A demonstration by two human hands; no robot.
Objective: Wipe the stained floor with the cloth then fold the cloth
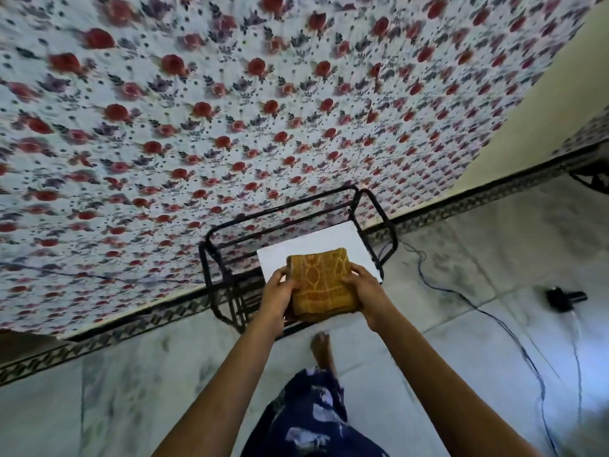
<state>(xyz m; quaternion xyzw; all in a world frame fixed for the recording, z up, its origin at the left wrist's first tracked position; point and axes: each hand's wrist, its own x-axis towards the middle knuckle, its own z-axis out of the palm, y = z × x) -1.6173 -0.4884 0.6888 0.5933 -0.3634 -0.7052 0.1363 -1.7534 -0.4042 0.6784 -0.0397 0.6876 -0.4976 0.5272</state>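
Above the small white tabletop (346, 240) of a black metal-frame stand (224, 255), one folded cloth (321, 282) sits between two hands, lifted clear of the marble floor (461, 275). The left hand (278, 291) holds its left edge, fingers curled round the side; the right hand (364, 286) does the same on the right edge, so each grip is closed on the cloth rather than spread. The cloth is a mustard-yellow patterned square in several layers, and it looks soft, light and thick like towelling. Such a bundle probably sags or falls open if taken by one corner, so holding it at two opposite edges, as here, or flat from beneath, seems the safest way. It should not be slippery or fragile. The count: one cloth, one stand, two hands, one bare foot (321, 346) below. On the floor to the right lie thin dark cables (474, 308) and one small black device (565, 296). A floral sheet (230, 110) fills the background.
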